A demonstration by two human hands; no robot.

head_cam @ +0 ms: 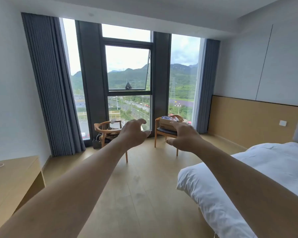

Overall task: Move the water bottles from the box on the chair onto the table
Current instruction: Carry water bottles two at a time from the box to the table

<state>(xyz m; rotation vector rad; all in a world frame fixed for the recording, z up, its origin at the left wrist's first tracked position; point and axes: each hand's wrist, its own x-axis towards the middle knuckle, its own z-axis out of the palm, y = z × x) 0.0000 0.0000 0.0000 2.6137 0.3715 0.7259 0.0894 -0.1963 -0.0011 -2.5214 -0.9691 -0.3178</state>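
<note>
A brown cardboard box (165,124) sits on the dark seat of the right wooden chair (159,133) by the window. Wrapped water bottles (169,118) show above its rim. Both my arms stretch forward at chest height, far from the chair. My left hand (133,133) hangs in the air with loosely curled fingers and holds nothing. My right hand (185,136) is likewise loose and empty, and it covers the box's right part in the view. The light wooden table (12,179) stands at the near left against the wall.
A second wooden chair (107,130) with a bag on it stands left of the first, with a dark bag (97,143) on the floor beside it. A bed (239,182) with white bedding fills the right. Wooden floor (144,186) lies open between table and bed.
</note>
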